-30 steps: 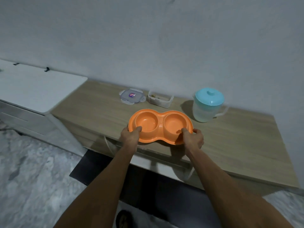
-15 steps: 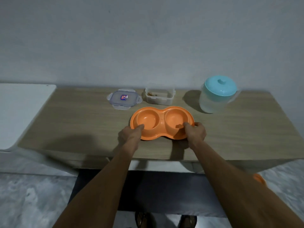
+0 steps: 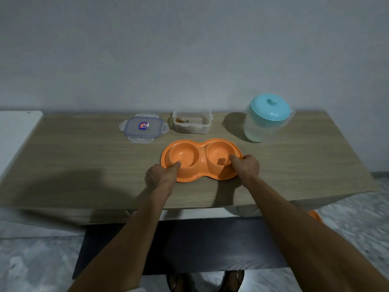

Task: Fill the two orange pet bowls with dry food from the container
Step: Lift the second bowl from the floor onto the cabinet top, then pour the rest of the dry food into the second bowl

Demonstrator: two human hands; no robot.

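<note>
An orange double pet bowl (image 3: 201,150) rests on the wooden table (image 3: 84,161), both of its round wells empty. My left hand (image 3: 162,174) grips its near left rim, thumb over the edge. My right hand (image 3: 246,166) grips the near right rim the same way. Behind the bowl stands a clear open container (image 3: 192,122) with a little dry food in its far left corner. Its clear lid (image 3: 144,128), with a small blue and orange sticker, lies flat to the left of it.
A translucent pitcher with a turquoise lid (image 3: 267,118) stands at the back right of the table. A white surface (image 3: 16,131) adjoins the table on the left. The wall runs right behind the table. Something orange (image 3: 314,216) shows on the floor under the right side.
The view has swung to face the table squarely. The bowl, held in both hands, has come down and away from the front edge onto the tabletop.
</note>
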